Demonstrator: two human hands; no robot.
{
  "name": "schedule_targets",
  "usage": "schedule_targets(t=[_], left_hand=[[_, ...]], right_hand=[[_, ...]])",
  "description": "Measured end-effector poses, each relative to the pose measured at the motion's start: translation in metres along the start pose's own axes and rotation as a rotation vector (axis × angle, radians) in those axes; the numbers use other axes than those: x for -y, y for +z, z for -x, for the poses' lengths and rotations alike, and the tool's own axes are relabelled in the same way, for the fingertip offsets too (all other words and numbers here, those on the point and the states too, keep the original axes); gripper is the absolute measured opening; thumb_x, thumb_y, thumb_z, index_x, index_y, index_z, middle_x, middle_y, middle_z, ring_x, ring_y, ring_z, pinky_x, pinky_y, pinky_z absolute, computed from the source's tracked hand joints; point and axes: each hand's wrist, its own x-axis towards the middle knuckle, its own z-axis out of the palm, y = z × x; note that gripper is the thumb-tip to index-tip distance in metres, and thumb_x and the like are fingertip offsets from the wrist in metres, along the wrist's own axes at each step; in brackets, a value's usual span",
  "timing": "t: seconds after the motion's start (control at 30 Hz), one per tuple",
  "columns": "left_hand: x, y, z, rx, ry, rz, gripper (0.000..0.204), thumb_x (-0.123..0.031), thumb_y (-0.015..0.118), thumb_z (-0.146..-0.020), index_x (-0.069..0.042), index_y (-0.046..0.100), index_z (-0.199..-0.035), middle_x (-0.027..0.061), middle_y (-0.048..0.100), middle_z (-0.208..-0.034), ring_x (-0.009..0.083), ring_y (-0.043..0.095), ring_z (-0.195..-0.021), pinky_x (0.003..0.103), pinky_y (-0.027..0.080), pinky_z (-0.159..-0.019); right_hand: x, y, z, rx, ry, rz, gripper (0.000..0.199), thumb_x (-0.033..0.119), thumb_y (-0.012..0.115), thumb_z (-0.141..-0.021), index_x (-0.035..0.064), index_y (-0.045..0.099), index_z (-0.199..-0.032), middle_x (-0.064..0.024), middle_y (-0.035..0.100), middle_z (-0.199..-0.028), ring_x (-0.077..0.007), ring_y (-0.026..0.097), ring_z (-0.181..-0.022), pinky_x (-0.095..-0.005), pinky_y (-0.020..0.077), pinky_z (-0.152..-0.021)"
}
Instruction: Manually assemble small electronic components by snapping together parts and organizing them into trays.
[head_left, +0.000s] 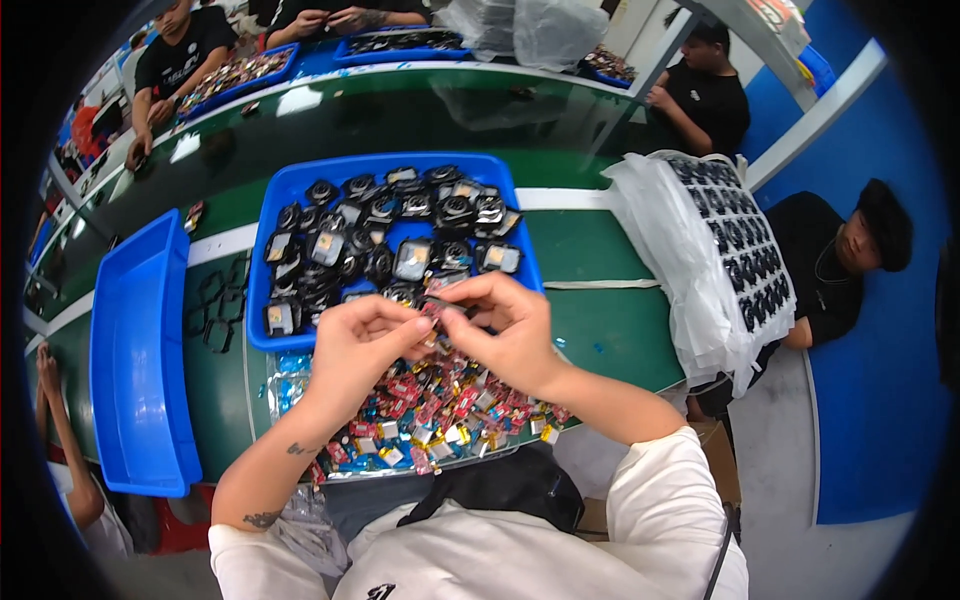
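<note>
From my remote station I observe 2 bare hands brought together at the centre of the work area, the left hand [365, 345] and the right hand [510, 330] meeting at their fingertips. In each, the thumb and forefinger are pinched on the same small red-and-black part [437, 308], which lies between them above the near edge of a blue tray [290, 343]; its finer detail is too small for me to resolve. The tray contains many black housings [412, 258], several showing a pale, flat face. Below the hands I note a loose heap of red circuit boards [465, 400] mixed with silver cells [391, 456] bearing yellow ends. To the left, thin black frames [235, 305] lie on the green bench [600, 330], just beside a 2nd blue tray [140, 370]. To the right, a white-wrapped tray [680, 290] presents black parts in rows; beyond it I see a co-worker [820, 270] in black. Further co-workers occupy the far side.
</note>
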Motion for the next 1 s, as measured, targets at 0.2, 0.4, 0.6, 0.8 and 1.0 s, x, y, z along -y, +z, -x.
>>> schedule_targets(t=[0.2, 0.4, 0.6, 0.8, 1.0], left_hand=[[-0.001, 0.002, 0.0, -0.057, 0.069, -0.091, 0.018, 0.002, 0.066, -0.081, 0.002, 0.053, -0.094, 0.0076, 0.065, -0.073, 0.0121, 0.064, -0.067, 0.022, 0.053, -0.063], [0.006, 0.002, 0.001, -0.085, 0.18, -0.276, 0.007, 0.0, 0.064, -0.082, 0.003, 0.059, -0.085, 0.0044, 0.061, -0.075, 0.008, 0.06, -0.067, 0.02, 0.051, -0.06], [-0.017, -0.004, -0.006, -0.065, 0.19, -0.489, 0.01, -0.005, 0.066, -0.082, 0.0, 0.059, -0.079, -0.0021, 0.057, -0.068, 0.0031, 0.052, -0.06, 0.017, 0.04, -0.054], [-0.067, -0.021, -0.076, -0.205, 0.298, -0.662, 0.018, -0.017, 0.067, -0.084, -0.001, 0.064, -0.077, -0.003, 0.057, -0.065, 0.0019, 0.047, -0.059, 0.018, 0.035, -0.053], [-0.053, -0.118, -0.227, -0.409, 0.283, -0.982, 0.036, -0.038, 0.066, -0.08, -0.002, 0.07, -0.079, 0.0037, 0.065, -0.065, 0.0101, 0.056, -0.059, 0.025, 0.042, -0.058]], right_hand=[[0.001, 0.001, 0.001, 0.025, -0.042, 0.053, 0.02, 0.0, 0.066, -0.08, -0.0015, 0.059, -0.099, -0.0131, 0.061, -0.106, -0.0171, 0.061, -0.097, -0.0274, 0.0538, -0.078], [0.006, -0.001, 0.0, -0.007, -0.081, 0.03, 0.014, 0.006, 0.067, -0.08, -0.0008, 0.062, -0.092, -0.0086, 0.065, -0.095, -0.0131, 0.063, -0.087, -0.0264, 0.0552, -0.07], [0.008, 0.003, -0.004, 0.007, -0.162, 0.004, 0.021, 0.007, 0.063, -0.084, 0.0011, 0.061, -0.104, -0.0086, 0.064, -0.098, -0.0141, 0.062, -0.09, -0.0272, 0.054, -0.072], [0.006, -0.005, 0.002, -0.017, -0.211, 0.154, 0.041, 0.006, 0.059, -0.081, 0.0057, 0.046, -0.12, -0.0132, 0.039, -0.129, -0.0241, 0.048, -0.114, -0.0324, 0.0451, -0.085], [-0.007, -0.004, 0.003, 0.027, -0.411, 0.352, 0.019, 0.005, 0.059, -0.079, 0.0039, 0.055, -0.097, -0.0122, 0.052, -0.111, -0.0297, 0.051, -0.104, -0.0374, 0.0412, -0.088]])
